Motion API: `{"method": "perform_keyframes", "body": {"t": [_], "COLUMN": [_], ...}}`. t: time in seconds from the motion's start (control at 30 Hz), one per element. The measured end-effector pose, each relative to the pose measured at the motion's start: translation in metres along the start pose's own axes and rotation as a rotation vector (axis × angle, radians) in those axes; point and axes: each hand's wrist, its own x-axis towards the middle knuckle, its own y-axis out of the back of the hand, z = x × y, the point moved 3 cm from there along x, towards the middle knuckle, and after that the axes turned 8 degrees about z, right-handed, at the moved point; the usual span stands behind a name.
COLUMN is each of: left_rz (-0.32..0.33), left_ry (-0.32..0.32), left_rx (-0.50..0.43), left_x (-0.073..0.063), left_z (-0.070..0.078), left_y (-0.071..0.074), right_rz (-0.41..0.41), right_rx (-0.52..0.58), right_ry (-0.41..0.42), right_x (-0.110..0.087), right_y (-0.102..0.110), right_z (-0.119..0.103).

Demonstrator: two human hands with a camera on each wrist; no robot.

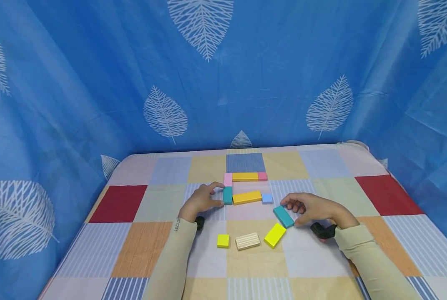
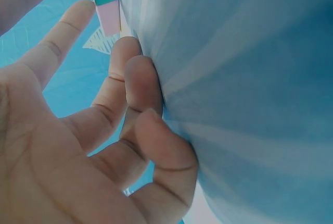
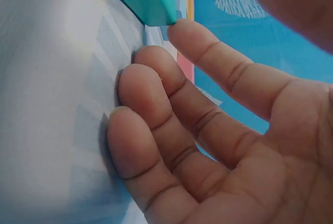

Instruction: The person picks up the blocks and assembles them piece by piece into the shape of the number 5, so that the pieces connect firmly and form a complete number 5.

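In the head view my left hand (image 1: 200,201) lies beside an upright-running teal block (image 1: 227,196), index fingertip and thumb right at its left side. A pink block (image 1: 228,179) continues from that block's far end. My right hand (image 1: 315,207) pinches a second teal block (image 1: 283,216), which lies slanted, between index finger and thumb at its two ends. The right wrist view has the index fingertip on a corner of this teal block (image 3: 151,2), while the other fingers curl loosely against the cloth.
An orange-yellow block (image 1: 245,177) with a small red-pink block (image 1: 262,176) runs right from the pink one. Nearer lie another orange-yellow block (image 1: 247,198) and a small blue block (image 1: 267,198). A yellow square (image 1: 223,241), a striped wooden block (image 1: 247,241) and a yellow block (image 1: 274,235) lie in front.
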Motion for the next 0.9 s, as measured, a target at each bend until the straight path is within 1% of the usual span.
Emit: {"method": "perform_keyframes", "body": {"t": [0.13,0.4,0.7,0.9], "left_rz": [0.004,0.003,0.01,0.01], "left_ry": [0.011,0.01,-0.012,0.005], "left_rx": [0.001,0.009,0.013,0.012], "left_x": [0.0,-0.002,-0.002,-0.001], "left_z": [0.0,0.002,0.002,0.002], "left_y": [0.0,0.0,0.002,0.0], "right_rz": [0.011,0.043,0.072,0.094], "right_rx": [-0.022,-0.093,-0.164,-0.199], "right_ry": [0.014,0.042,0.068,0.078], "right_x": [0.0,0.002,0.008,0.011], "right_y": [-0.001,-0.005,-0.012,-0.016], "right_z": [-0.001,-0.006,-0.012,-0.014]}}
